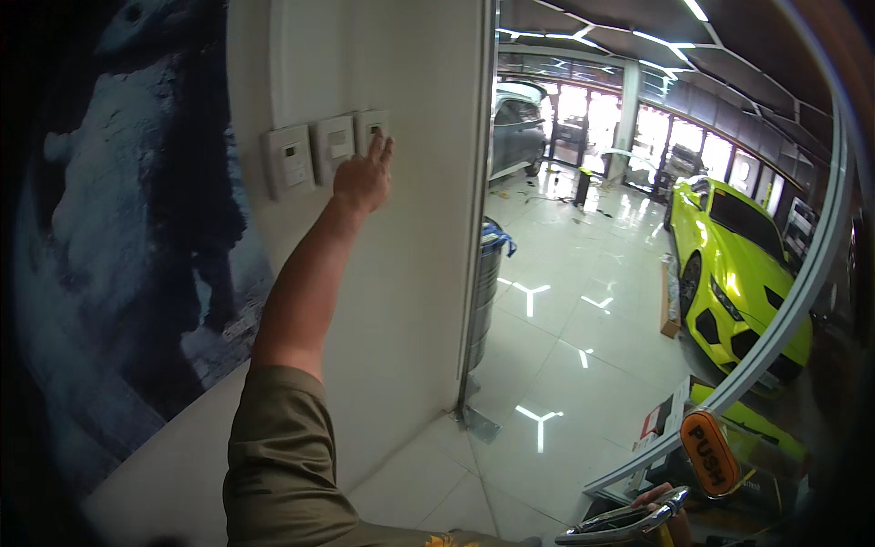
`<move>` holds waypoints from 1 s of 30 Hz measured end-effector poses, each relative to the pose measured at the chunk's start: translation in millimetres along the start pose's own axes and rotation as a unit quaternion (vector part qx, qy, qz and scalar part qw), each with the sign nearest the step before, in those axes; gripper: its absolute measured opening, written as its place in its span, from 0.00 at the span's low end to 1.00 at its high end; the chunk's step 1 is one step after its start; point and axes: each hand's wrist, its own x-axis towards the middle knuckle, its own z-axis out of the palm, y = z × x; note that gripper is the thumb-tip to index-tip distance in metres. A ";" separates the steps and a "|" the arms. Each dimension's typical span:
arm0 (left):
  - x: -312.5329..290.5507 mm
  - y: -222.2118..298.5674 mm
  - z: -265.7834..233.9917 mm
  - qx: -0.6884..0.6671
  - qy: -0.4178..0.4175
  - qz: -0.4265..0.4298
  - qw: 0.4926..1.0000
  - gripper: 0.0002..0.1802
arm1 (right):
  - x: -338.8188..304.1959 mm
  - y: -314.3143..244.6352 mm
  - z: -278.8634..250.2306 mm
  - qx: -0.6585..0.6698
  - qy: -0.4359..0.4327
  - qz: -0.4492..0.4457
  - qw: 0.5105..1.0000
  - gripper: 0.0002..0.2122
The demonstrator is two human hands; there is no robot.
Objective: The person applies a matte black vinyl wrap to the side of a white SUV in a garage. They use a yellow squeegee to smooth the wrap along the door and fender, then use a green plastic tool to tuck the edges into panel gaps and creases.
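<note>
My left hand reaches up to the wall with its arm stretched out. The fingers are extended, and their tips are at the rightmost of three white wall control panels; they cover part of it. The middle panel sits just left of the hand, and the left panel is beyond it; each has a small display or label. At the lower right, my right hand is partly seen behind a shiny metal door handle, its fingers curled around it.
A glass door with a metal frame and an orange oval sticker stands at the right. Past the doorway, a lime-green car, a grey car and a dark bin stand on a glossy tiled floor. A large picture covers the left wall.
</note>
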 end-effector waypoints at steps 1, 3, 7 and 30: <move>11.8 11.0 -41.5 -0.083 -0.139 -0.039 0.986 0.36 | -4.3 2.0 -3.5 0.003 0.008 -0.003 1.000 0.12; 34.1 23.5 -23.3 -0.068 -0.117 -0.040 0.990 0.35 | -14.9 12.5 -13.9 0.014 0.017 -0.012 1.000 0.12; 55.4 20.7 17.9 -0.109 -0.092 -0.059 0.988 0.43 | -27.2 -22.7 12.6 0.002 0.029 0.007 1.000 0.12; -500.9 386.8 -195.0 -0.507 -0.670 0.284 0.462 0.60 | 16.7 -43.7 -29.4 -0.334 -0.331 -0.151 0.869 0.21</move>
